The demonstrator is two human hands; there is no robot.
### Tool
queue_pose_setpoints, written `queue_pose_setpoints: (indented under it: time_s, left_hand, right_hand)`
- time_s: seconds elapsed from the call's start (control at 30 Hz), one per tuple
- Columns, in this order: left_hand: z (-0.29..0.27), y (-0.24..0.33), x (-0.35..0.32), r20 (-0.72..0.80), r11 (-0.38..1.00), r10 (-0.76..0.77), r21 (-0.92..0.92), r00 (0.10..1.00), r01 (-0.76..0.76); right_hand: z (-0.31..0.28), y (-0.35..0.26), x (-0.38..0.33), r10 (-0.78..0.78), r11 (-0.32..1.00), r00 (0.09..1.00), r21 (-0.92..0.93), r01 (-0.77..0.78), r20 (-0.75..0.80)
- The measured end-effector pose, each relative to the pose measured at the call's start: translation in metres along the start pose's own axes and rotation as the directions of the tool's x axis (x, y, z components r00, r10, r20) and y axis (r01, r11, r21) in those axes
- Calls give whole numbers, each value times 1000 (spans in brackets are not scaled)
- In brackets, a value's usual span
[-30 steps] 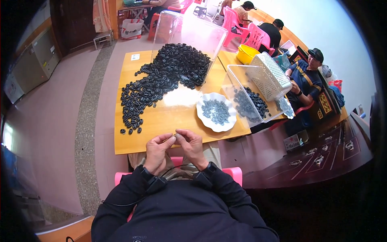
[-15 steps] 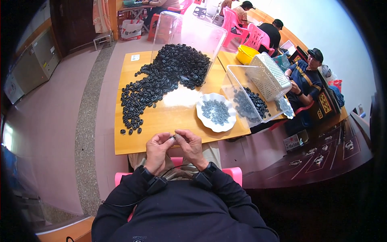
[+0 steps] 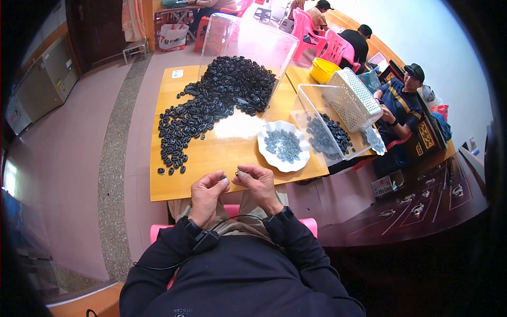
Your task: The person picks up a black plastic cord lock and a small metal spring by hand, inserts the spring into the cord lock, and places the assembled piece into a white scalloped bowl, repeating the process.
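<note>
Left hand: the left hand (image 3: 207,191) sits at lower centre of the frame, just off the near table edge, fingers curled in and pinching a small dark part (image 3: 224,177) at the tips.
Right hand: the right hand (image 3: 257,185) is just beside it, fingers bent, tips closed on a small grey piece (image 3: 239,173); the two hands nearly meet.
Table: a wooden table (image 3: 211,158) fills the middle of the frame.
Loose parts: a big heap of black parts (image 3: 211,105) spreads from the centre toward the upper middle.
Dish: a white scalloped dish (image 3: 269,153) holding dark pieces lies right of centre, near the right hand.
Bins: a clear bin (image 3: 317,105) with dark parts stands further right; a white perforated basket (image 3: 354,98) rests on it.
Far: a seated person (image 3: 404,100) at upper right.
</note>
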State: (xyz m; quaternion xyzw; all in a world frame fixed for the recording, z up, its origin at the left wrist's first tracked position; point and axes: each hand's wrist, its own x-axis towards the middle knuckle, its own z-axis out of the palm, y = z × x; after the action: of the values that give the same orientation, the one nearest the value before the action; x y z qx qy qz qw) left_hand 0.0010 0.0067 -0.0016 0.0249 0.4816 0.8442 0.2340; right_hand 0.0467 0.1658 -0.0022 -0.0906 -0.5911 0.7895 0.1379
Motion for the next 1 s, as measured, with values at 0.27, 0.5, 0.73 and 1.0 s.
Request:
queue_pose_setpoints:
  time_s: [0.27, 0.5, 0.73, 1.0]
  left_hand:
    - [2, 1, 2, 61, 996, -27, 88, 998, 22]
    - [-1, 1, 0, 59, 997, -34, 78, 998, 29]
    - [-3, 0, 1, 47, 999, -17, 34, 999, 16]
    - [0, 5, 6, 20, 996, -86, -32, 996, 87]
  right_hand:
    - [-2, -6, 1, 15, 1000, 999, 11, -15, 36]
    - [-1, -5, -1, 53, 991, 998, 120, -57, 36]
    - [-8, -3, 2, 112, 987, 994, 121, -110, -4]
    - [-8, -5, 5, 118, 981, 993, 159, -115, -11]
